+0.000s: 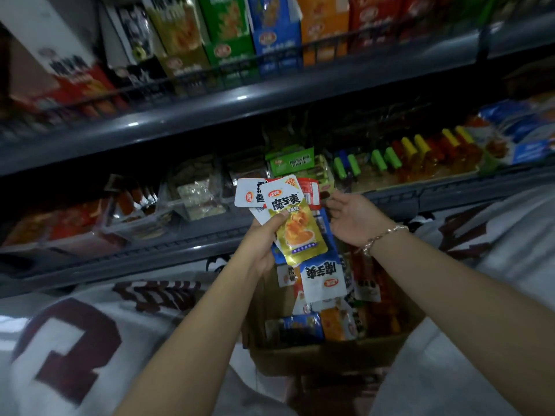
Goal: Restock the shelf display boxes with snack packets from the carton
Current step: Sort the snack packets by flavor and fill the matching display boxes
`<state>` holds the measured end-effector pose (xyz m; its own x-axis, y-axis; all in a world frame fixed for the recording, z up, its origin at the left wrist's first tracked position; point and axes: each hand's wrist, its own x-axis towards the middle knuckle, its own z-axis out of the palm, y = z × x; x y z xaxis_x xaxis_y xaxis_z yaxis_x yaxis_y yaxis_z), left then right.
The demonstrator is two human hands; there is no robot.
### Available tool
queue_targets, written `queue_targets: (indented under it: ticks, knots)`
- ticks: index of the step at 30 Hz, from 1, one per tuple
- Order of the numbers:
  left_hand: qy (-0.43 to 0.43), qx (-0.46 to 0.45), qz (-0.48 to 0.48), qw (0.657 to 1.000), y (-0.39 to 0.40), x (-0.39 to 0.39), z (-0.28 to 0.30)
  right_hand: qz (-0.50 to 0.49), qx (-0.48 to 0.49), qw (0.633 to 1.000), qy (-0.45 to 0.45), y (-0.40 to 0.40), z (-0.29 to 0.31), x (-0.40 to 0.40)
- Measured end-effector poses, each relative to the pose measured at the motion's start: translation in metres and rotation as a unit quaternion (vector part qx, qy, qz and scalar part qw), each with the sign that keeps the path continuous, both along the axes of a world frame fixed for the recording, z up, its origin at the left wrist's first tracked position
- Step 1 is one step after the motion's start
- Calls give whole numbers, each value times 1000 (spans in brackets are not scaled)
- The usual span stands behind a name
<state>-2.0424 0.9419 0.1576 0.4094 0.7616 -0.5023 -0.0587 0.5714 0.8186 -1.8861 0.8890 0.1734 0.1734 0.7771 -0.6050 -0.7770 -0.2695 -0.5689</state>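
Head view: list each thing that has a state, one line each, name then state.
Left hand: grips a fan of packets.
Packets: fanned, upright, gold one in front.
Right hand: open, palm up, beside the fan, holding nothing.
Carton: open, packets loose inside.
Display boxes: upright on the upper shelf, blurred.
Green box: on the middle shelf, fill cannot be told.

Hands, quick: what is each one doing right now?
Left hand: fingers gripping a fanned bunch of snack packets above the carton.
Right hand: open, palm up beside the packets, holding nothing.
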Motion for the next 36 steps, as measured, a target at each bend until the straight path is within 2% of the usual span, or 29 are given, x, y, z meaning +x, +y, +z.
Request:
queue_targets:
  ticks: [4, 6, 9, 12, 14, 17, 21, 25, 28, 31, 34, 36]
  knots:
    - [-25, 1, -32, 999, 1, 9, 27, -4, 32, 999, 15, 8, 29, -3]
    - [-11, 17, -57, 998, 1, 13, 39, 6, 51, 998, -25, 13, 39, -2]
    - [11, 51, -80, 995, 6, 15, 55, 18, 42, 984, -172, 20, 50, 11]
    - [24, 70, -105, 992, 15, 12, 72, 87, 35, 940, -327, 20, 64, 23]
    - [11, 71, -119, 990, 22, 9, 82, 84, 22, 921, -380, 22, 71, 29]
    - [-27, 61, -108, 992, 29, 7, 89, 25, 26, 925, -378, 24, 76, 39]
    - [-66, 36, -15, 997, 38, 12, 87, -67, 95, 949, -292, 13, 83, 47]
    - [-64, 21, 36, 997, 41, 20, 86, -137, 158, 927, -312, 5, 91, 41]
    - [-59, 21, 48, 997, 39, 26, 85, -128, 204, 909, -341, 1, 91, 31]
    - [-60, 25, 50, 997, 36, 27, 89, -51, 209, 874, -436, -1, 84, 21]
    - [-71, 28, 45, 996, 35, 24, 99, 63, 226, 789, -567, -1, 75, 12]
    - [-77, 34, 37, 996, 34, 20, 104, 100, 237, 753, -605, -1, 70, 9]
